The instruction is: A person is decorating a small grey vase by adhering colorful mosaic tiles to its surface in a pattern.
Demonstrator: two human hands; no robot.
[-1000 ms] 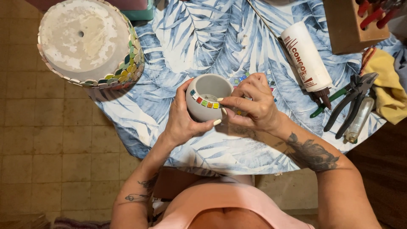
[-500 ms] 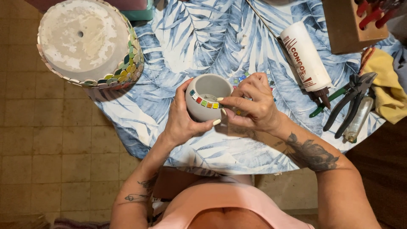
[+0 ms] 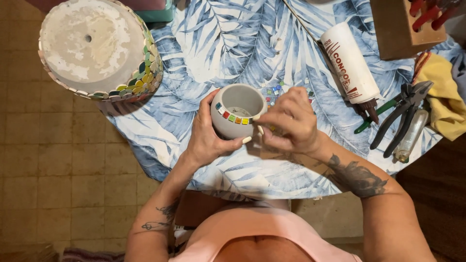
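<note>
STEP: setting coloured mosaic tiles on small grey pot (image 3: pixel 238 112) | left hand (image 3: pixel 206 140) grip clamped on pot | right hand (image 3: pixel 286 123) fingertips pinched at rim, tile unseen | NEXT: likely needs steady pressing alongside the tile row.

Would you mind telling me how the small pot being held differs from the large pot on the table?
The small pot sits mouth-up, gripped by the left hand, while the large pot rests upside down on the table, drain hole showing. The small pot has one short row of coloured tiles at its rim; the large pot has several rows. Both are pale and round.
</note>
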